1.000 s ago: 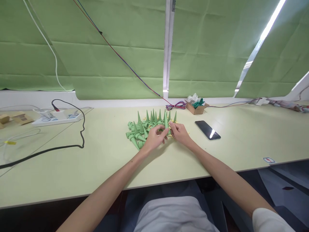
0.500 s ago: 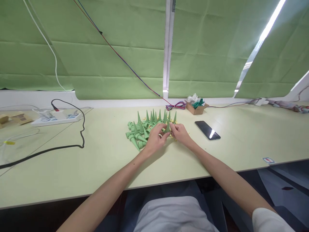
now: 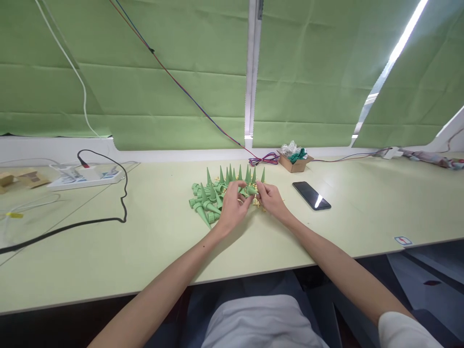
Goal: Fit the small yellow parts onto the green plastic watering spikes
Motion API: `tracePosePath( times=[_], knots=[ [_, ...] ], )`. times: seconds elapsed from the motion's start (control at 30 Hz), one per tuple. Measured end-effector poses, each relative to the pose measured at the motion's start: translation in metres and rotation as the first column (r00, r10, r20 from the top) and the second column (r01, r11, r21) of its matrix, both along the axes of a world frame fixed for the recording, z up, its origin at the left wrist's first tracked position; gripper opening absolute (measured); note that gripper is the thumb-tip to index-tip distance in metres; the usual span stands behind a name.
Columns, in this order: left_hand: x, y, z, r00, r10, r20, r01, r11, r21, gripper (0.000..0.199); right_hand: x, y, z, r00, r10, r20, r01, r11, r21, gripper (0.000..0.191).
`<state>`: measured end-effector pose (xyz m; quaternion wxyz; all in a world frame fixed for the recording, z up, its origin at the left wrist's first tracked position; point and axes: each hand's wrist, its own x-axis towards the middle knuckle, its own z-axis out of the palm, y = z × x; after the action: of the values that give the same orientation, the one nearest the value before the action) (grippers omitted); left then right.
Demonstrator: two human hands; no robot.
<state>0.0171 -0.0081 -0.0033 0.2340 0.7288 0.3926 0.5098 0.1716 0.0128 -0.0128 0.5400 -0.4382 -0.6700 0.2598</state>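
Note:
A green plastic cone-shaped spike (image 3: pixel 251 190) lies tilted between my hands, its point toward the right. My left hand (image 3: pixel 232 207) curls around its wide end, thumb below and fingers on the far side. At the pointed end, my right hand (image 3: pixel 272 200) is closed in a pinch; whether a small part also sits in those fingertips is hidden. Just left of my hands is a heap of similar green spikes (image 3: pixel 206 205), lying on their sides. Behind them, several more spikes (image 3: pixel 239 173) stand upright in a row. Small yellow pieces (image 3: pixel 258 203) are scattered beneath my hands.
A black phone (image 3: pixel 311 195) lies on the table (image 3: pixel 145 261) to the right. Behind it stands a small cardboard box (image 3: pixel 295 164) with plastic and green material, beside a coiled cable (image 3: pixel 266 158). At left are a power strip (image 3: pixel 87 179) and a black cord (image 3: pixel 125 193).
The spike between my hands has tipped from upright to nearly lying, its point now toward my right hand. My left fingers have spread a little.

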Motion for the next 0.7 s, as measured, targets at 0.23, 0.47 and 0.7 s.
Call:
tracePosePath(
  times=[0.23, 0.47, 0.7],
  knots=[
    [0.001, 0.001, 0.007, 0.977, -0.118, 0.179, 0.171, 0.933, -0.317, 0.039, 0.003, -0.003, 0.005, 0.999, -0.024, -0.041, 0.026, 0.999, 0.046, 0.055],
    [0.002, 0.001, 0.011, 0.903, -0.196, 0.382, 0.386, 0.760, -0.523, 0.052, 0.003, -0.005, 0.005, 0.996, 0.027, 0.087, -0.034, 0.996, 0.087, 0.054],
    [-0.003, 0.000, 0.014, 0.921, -0.240, 0.308, 0.363, 0.818, -0.446, 0.047, 0.003, -0.005, 0.004, 0.993, 0.047, 0.107, -0.057, 0.994, 0.091, 0.055]
  ],
)
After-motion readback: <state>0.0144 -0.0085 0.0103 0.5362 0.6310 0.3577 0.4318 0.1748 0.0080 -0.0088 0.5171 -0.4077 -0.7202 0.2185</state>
